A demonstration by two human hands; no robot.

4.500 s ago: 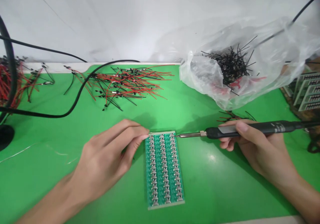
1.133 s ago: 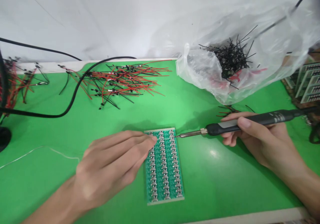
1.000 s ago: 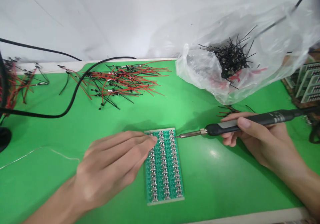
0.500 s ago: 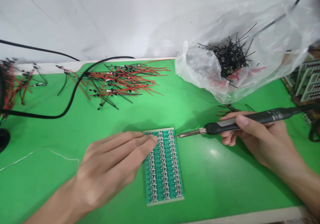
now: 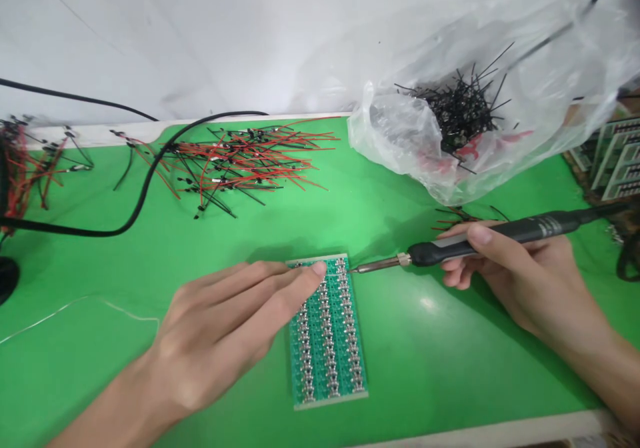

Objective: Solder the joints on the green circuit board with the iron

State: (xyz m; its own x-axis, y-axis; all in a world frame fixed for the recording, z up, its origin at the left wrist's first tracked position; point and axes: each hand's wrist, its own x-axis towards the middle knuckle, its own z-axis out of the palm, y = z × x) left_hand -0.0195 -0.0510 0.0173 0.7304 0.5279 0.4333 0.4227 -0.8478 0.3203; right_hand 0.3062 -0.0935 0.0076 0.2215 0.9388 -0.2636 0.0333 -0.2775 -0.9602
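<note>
Fingers of the left hand (image 5: 215, 331) have edged rightward, pinching thin wire (image 5: 335, 275) over the circuit board (image 5: 337, 341), lower centre. Less wire now spans to the soldering iron (image 5: 435, 253), gripped by the right hand (image 5: 525, 278).

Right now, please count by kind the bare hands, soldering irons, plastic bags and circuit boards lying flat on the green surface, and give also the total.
Bare hands: 2 (left hand, right hand)
Soldering iron: 1
Plastic bag: 1
Flat circuit board: 1
Total: 5
</note>
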